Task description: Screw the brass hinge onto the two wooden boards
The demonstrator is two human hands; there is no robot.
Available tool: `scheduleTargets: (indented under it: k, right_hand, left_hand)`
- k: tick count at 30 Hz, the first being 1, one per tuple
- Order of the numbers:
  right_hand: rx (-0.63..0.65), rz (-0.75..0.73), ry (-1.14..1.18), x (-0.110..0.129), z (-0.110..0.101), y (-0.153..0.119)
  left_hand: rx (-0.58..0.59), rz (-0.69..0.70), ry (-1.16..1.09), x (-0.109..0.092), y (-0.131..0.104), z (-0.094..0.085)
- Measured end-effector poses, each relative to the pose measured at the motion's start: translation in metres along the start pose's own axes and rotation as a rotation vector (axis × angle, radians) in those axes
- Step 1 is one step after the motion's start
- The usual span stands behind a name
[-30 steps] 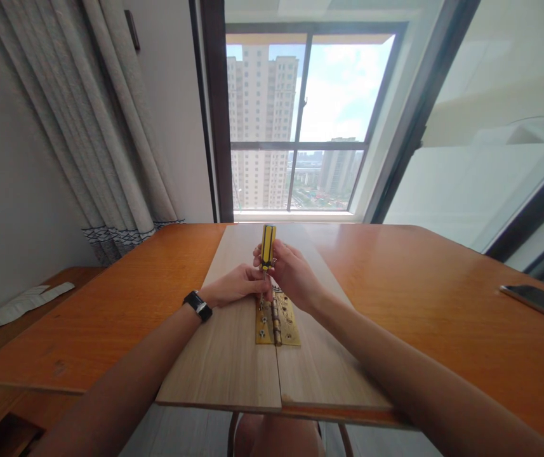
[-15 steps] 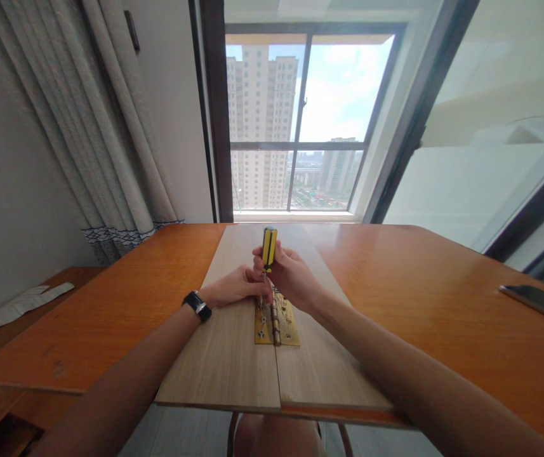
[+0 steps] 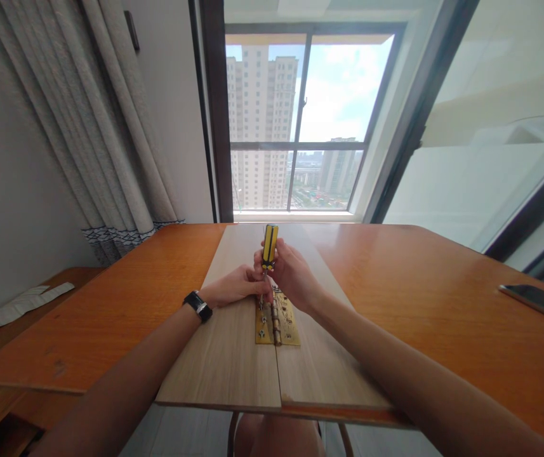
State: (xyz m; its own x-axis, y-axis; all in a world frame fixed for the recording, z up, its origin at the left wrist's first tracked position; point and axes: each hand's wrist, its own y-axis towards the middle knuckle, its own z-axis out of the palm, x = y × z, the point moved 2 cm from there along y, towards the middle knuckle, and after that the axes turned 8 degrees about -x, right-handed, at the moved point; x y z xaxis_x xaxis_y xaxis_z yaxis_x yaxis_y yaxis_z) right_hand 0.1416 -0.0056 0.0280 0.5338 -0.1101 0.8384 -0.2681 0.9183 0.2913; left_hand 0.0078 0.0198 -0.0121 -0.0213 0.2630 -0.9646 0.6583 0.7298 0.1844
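Observation:
My right hand (image 3: 293,270) is closed around the yellow and black handle of a screwdriver (image 3: 270,246), which stands nearly upright with its shaft pointing down. Low on that shaft, the fingers of my left hand (image 3: 243,284) are pinched together; whether they also grip a screw is hidden. Below both hands lies an open brass hinge (image 3: 293,327), its knuckle running along the seam between two light wooden boards (image 3: 224,374). Several screws show in the hinge's left leaf. The screwdriver's tip is at the upper part of that leaf, partly covered by my fingers.
The boards lie on an orange-brown wooden table (image 3: 395,273) and reach its near edge. A dark phone (image 3: 541,306) rests at the far right. Crumpled white strips (image 3: 24,306) lie on a lower surface at the left. Beyond are a window and a grey curtain (image 3: 124,127).
The screwdriver's handle has tilted slightly to the right, and my right fingers have shifted a little on it. My left hand has stayed nearly in place.

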Motion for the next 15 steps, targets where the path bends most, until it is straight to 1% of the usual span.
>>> scheduleTargets:
  k: [5, 15]
  right_hand:
    - [-0.005, -0.026, 0.001, 0.0004, 0.0009, -0.0015]
    - [0.074, 0.050, 0.035, 0.0035, 0.0038, -0.0011]
  left_hand:
    - [-0.004, -0.023, -0.038, 0.0008, 0.0004, 0.0014]
    - [-0.013, -0.019, 0.001, -0.0003, 0.0000, 0.0012]
